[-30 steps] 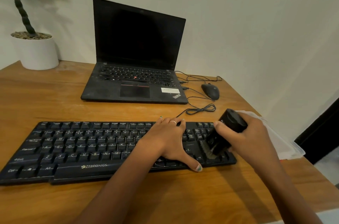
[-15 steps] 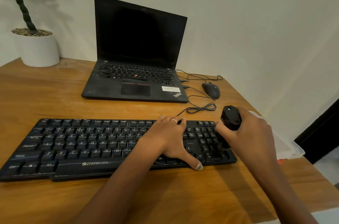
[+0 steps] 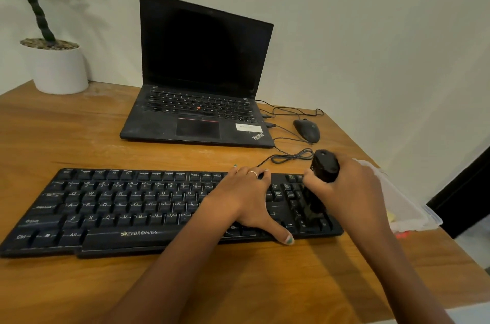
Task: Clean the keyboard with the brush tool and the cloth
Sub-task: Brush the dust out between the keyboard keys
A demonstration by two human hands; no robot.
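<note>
A black keyboard (image 3: 119, 207) lies across the wooden desk in front of me. My left hand (image 3: 244, 199) rests flat on its right-middle keys, fingers straight, thumb at the front edge. My right hand (image 3: 347, 191) grips a black brush tool (image 3: 322, 178), held nearly upright with its bristle end down on the number pad keys. A white cloth (image 3: 397, 201) lies on the desk to the right, partly hidden behind my right hand.
A black laptop (image 3: 198, 101) stands open behind the keyboard. A black mouse (image 3: 306, 130) and coiled cables (image 3: 291, 156) lie at its right. A white plant pot (image 3: 57, 66) sits at the back left. The desk's right edge (image 3: 450, 244) is close to the cloth.
My right hand has tilted the brush tool more upright and drawn it slightly back across the number pad. The left hand has stayed on the keys.
</note>
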